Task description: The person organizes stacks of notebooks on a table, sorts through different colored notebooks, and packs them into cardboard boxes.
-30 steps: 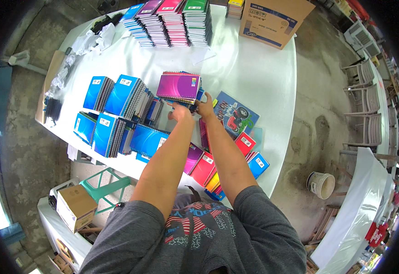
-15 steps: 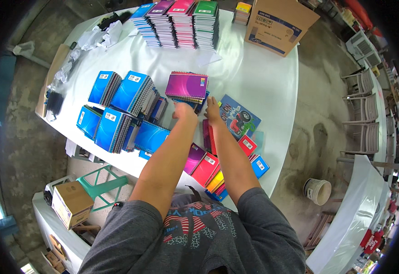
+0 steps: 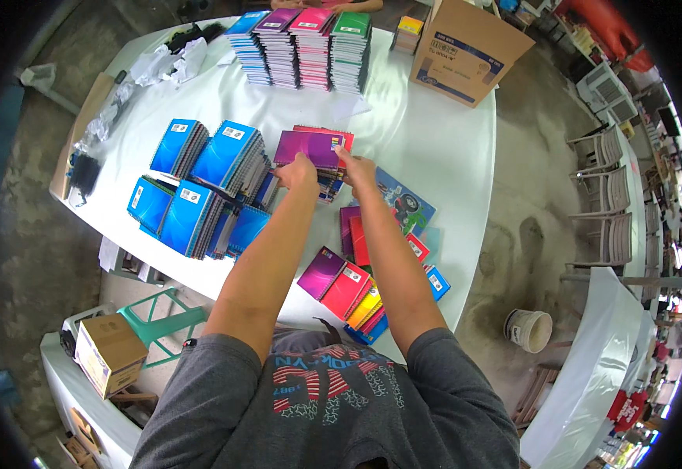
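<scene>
A purple spiral notebook [image 3: 310, 148] is held between my two hands over a stack of notebooks. My left hand [image 3: 298, 172] is closed on its near left edge. My right hand [image 3: 356, 170] has its thumb on top of the notebook's right end, the fingers curled below. Under it shows a red notebook [image 3: 346, 137], offset to the far right. Nearer me a purple notebook [image 3: 321, 270], a red notebook [image 3: 346, 288] and a yellow notebook [image 3: 365, 303] lie fanned out. A large picture-covered notebook [image 3: 407, 202] is partly hidden behind my right forearm.
Stacks of blue notebooks [image 3: 228, 156] stand on the left. Tall blue, purple, pink and green notebook piles [image 3: 314, 59] stand at the back, with a person's hand [image 3: 366, 6] behind them. A cardboard box [image 3: 466, 55] is at the far right, crumpled plastic [image 3: 171, 66] far left.
Both hands have moved up from the stack's sides to the purple notebook. It has shifted left, uncovering the red one beneath. A person's arms have come into view behind the tall piles.
</scene>
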Tool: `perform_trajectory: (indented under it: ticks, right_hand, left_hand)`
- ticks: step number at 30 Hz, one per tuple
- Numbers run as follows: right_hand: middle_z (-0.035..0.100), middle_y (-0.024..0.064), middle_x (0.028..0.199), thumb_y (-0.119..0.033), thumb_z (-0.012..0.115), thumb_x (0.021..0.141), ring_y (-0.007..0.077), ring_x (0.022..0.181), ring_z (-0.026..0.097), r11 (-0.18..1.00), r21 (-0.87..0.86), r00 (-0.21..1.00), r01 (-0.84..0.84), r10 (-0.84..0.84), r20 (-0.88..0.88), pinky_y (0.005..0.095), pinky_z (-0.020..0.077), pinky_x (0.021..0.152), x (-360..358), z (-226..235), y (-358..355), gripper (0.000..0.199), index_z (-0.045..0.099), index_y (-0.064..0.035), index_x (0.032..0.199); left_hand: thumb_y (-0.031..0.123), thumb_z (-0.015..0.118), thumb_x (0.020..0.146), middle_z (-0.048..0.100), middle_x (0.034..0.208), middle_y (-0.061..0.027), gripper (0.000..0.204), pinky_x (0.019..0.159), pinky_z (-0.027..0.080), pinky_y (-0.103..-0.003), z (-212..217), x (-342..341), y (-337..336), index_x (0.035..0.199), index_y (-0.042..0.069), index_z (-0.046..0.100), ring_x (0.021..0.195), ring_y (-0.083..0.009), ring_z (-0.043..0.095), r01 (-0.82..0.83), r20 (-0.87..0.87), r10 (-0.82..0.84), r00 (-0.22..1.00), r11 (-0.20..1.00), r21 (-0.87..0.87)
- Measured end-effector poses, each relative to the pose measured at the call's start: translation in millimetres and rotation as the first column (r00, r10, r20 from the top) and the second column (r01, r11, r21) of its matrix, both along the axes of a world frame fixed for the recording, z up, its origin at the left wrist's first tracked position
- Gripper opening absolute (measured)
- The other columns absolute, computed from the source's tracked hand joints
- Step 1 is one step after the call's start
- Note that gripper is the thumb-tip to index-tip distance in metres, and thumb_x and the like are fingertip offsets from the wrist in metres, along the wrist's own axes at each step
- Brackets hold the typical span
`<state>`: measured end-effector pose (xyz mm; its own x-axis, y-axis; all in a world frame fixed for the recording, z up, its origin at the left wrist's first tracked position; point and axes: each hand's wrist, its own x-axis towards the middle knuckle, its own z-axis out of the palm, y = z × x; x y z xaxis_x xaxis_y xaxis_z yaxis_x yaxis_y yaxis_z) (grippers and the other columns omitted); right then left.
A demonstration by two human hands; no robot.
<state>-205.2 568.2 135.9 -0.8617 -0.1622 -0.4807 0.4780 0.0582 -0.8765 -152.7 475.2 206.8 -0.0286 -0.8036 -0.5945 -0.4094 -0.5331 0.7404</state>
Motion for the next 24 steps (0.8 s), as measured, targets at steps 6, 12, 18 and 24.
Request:
perform_trajectory:
  ticks: [6, 12, 18, 24]
  right_hand:
    - [0.065, 0.0121, 0.088, -0.032, 0.078, 0.068, 0.0199, 0.073, 0.063, 0.978, -0.19, 0.991, -0.084, 0.102, 0.089, 0.0291, 0.05, 0.066, 12.4, 21.9, 2.7, 0.052, 0.06, 0.0073, 0.097]
    - [0.063, 0.0078, 0.091, -0.033, 0.076, 0.067, 0.019, 0.081, 0.062, 0.95, -0.305, 0.99, -0.074, 0.107, 0.092, 0.032, 0.0498, 0.072, 26.4, 35.8, 8.6, 0.053, 0.059, 0.0014, 0.103]
    - [0.058, 0.0116, 0.101, -0.031, 0.072, 0.068, 0.0199, 0.086, 0.059, 0.93, -0.368, 0.993, -0.022, -0.023, -0.116, 0.0333, 0.0481, 0.073, 54.2, 55.9, 5.5, 0.069, 0.041, 0.0035, 0.119]
    - [0.057, 0.0108, 0.112, -0.02, 0.073, 0.066, 0.0253, 0.1, 0.055, 0.991, 0.021, 0.431, -0.129, 0.075, -0.899, 0.0391, 0.0433, 0.085, 118.1, 146.2, 49.6, 0.063, 0.04, -0.0056, 0.117]
  left_hand:
    - [0.019, 0.066, 0.074, 0.044, 0.122, -0.0259, 0.064, 0.089, 0.046, -0.042, -19.6, 12.8, -18.1, 0.125, -0.004, 0.036, 0.107, -0.0378, 0.053, 0.106, -0.141, -0.114, 0.983, 0.993, -0.061]
    - [0.012, 0.067, 0.073, 0.044, 0.124, -0.0261, 0.067, 0.087, 0.048, -0.041, -32.1, 12.1, -22.1, 0.129, -0.004, 0.033, 0.104, -0.0363, 0.055, 0.211, -0.247, -0.216, 0.945, 0.976, -0.044]
    - [0.01, 0.068, 0.073, 0.05, 0.121, -0.0215, 0.067, 0.086, 0.048, -0.042, -18.0, 24.4, -23.9, 0.129, -0.001, 0.034, 0.103, -0.0301, 0.056, 0.242, -0.421, -0.237, 0.875, 0.969, -0.043]
    - [0.058, 0.066, 0.072, 0.05, 0.109, -0.0155, 0.08, 0.084, 0.047, -0.044, 95.4, 122.1, -8.7, 0.128, 0.008, 0.038, 0.103, -0.0271, 0.053, 0.496, -0.864, -0.03, 0.503, 0.828, 0.26]
